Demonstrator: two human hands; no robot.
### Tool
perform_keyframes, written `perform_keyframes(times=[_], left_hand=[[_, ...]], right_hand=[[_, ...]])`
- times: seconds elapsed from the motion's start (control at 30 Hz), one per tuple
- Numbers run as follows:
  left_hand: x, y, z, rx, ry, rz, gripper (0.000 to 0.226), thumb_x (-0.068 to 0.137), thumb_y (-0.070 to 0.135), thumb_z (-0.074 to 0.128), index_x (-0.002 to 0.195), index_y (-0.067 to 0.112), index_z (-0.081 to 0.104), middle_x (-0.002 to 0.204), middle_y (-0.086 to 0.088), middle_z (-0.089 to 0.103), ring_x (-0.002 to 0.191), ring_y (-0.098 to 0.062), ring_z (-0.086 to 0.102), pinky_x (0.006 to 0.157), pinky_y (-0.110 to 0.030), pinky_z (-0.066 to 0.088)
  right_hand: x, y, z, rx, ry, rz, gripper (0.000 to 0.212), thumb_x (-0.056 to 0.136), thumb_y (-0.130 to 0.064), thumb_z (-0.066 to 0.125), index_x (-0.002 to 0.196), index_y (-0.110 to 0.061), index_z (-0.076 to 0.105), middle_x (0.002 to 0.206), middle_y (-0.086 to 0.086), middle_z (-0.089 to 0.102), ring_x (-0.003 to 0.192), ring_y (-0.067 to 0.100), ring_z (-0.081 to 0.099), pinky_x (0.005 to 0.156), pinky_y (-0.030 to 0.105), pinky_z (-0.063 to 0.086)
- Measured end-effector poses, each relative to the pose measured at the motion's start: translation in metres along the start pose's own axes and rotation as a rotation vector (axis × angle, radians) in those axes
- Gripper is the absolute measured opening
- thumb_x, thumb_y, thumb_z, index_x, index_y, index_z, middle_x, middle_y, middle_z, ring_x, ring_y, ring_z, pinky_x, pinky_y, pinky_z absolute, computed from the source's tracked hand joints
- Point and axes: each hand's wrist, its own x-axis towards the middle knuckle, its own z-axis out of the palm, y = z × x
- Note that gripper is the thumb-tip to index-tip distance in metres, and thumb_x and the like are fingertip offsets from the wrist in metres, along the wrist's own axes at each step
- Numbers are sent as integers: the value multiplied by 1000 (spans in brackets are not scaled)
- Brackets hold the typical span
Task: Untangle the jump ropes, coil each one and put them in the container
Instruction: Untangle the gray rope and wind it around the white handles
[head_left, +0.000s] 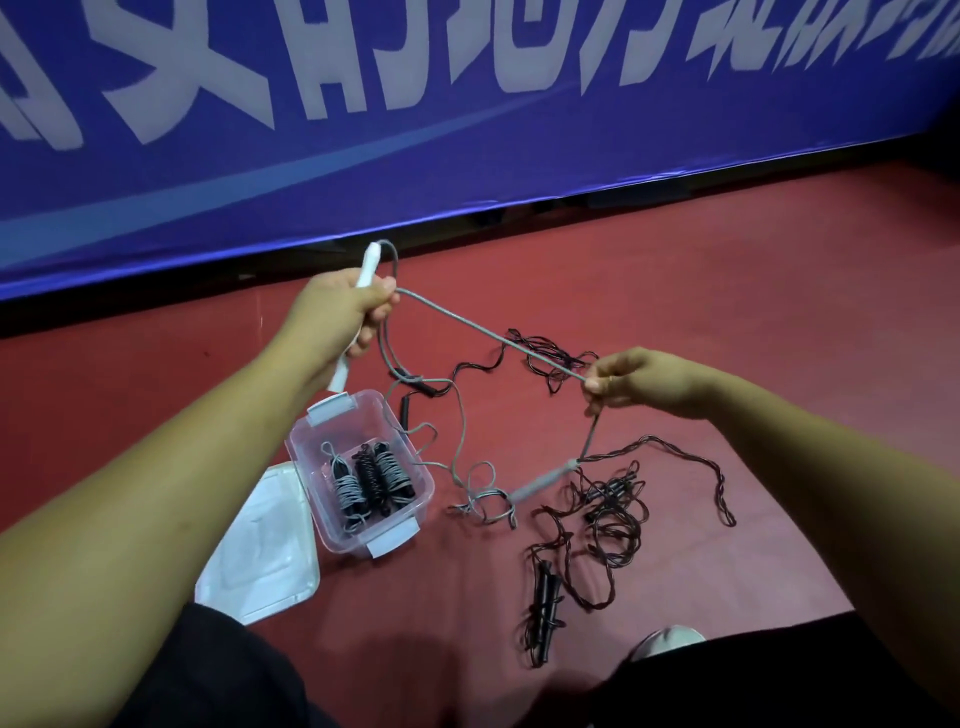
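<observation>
Close to the person's legs, a pile of black ropes (613, 514) lies knotted on the red floor (727, 291). The grey handle (540, 483) at the low end of the held rope lies just beside that pile. A hard pull could drag it in and make new knots. To the left stands the clear container (332, 530). It is open, with three coiled ropes inside and its lid (260, 561) flat beside it. A thin grey cord lies just beside it and might snag it. Higher up, the left hand (337, 306) grips a white handle (371, 265). The right hand (639, 379) pinches the grey rope (467, 325), which is tight between the hands. At the far edge of the floor stands a big blue banner (467, 130) with white letters.
</observation>
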Motion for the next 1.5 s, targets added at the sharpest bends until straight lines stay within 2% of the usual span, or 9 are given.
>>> perform_keyframes(times=[0.1, 0.2, 0.5, 0.63, 0.9, 1.1, 1.2, 1.37, 1.5], left_hand=[[6, -4, 1, 19, 48, -50, 16, 98, 12, 55, 84, 13, 60, 71, 0, 67, 39, -9, 56, 33, -16, 23], [5, -9, 1, 298, 36, 10, 8, 97, 10, 56, 98, 13, 64, 85, -10, 66, 45, -8, 65, 32, -15, 25], [-35, 1, 56, 129, -542, 1, 22, 100, 25, 53, 98, 6, 65, 74, -7, 70, 39, -12, 49, 30, -15, 24], [-25, 10, 45, -36, -337, 41, 23, 99, 23, 57, 77, 15, 55, 53, 6, 42, 34, -6, 31, 32, -14, 19], [-12, -4, 28, -122, -218, -58, 21, 99, 21, 57, 80, 12, 57, 55, 4, 49, 36, -7, 35, 32, -13, 22], [-7, -21, 25, 544, 31, 37, 17, 98, 18, 54, 93, 5, 64, 69, -12, 57, 47, -17, 51, 36, -18, 36], [-20, -14, 38, 269, -156, -19, 14, 101, 14, 50, 96, 7, 61, 69, -11, 60, 44, -10, 58, 42, -16, 45], [-52, -11, 67, -243, -623, -292, 25, 104, 18, 42, 120, 4, 56, 100, -25, 71, 95, -40, 70, 87, -46, 58], [-54, -7, 66, -278, -576, -329, 25, 101, 27, 47, 110, 9, 60, 83, -15, 64, 64, -30, 67, 56, -33, 57]], right_hand=[[2, -8, 6, 34, -8, 24, 18, 101, -9, 54, 86, -10, 64, 80, 9, 68, 84, 25, 67, 91, 46, 50], [-1, -36, 15, 53, 70, -81, 18, 100, -12, 56, 88, -6, 68, 60, 0, 53, 57, 21, 55, 61, 34, 47], [-12, -102, 30, 96, 87, -358, 21, 97, -17, 63, 91, 1, 72, 59, 6, 52, 50, 17, 44, 48, 24, 38], [-9, -87, 26, 74, 116, -306, 15, 95, -19, 67, 85, -9, 73, 64, 10, 63, 58, 17, 56, 58, 26, 47], [-9, -65, 22, -18, 73, -152, 9, 89, -14, 72, 90, -6, 76, 82, 10, 76, 81, 14, 71, 84, 29, 54], [-12, -83, 35, 563, 97, -109, 19, 94, -9, 62, 78, -12, 70, 69, 9, 62, 73, 24, 73, 72, 40, 63], [-12, -99, 43, 775, 112, -102, 10, 96, -14, 60, 88, -12, 66, 66, 1, 62, 72, 20, 72, 68, 39, 63], [-7, -116, 53, 994, 132, -45, 13, 94, -15, 64, 82, -10, 65, 67, 2, 63, 68, 18, 70, 66, 39, 63], [-3, -110, 51, 1008, 246, 15, 10, 92, -12, 67, 83, -8, 65, 71, 6, 64, 65, 18, 68, 58, 33, 62]])
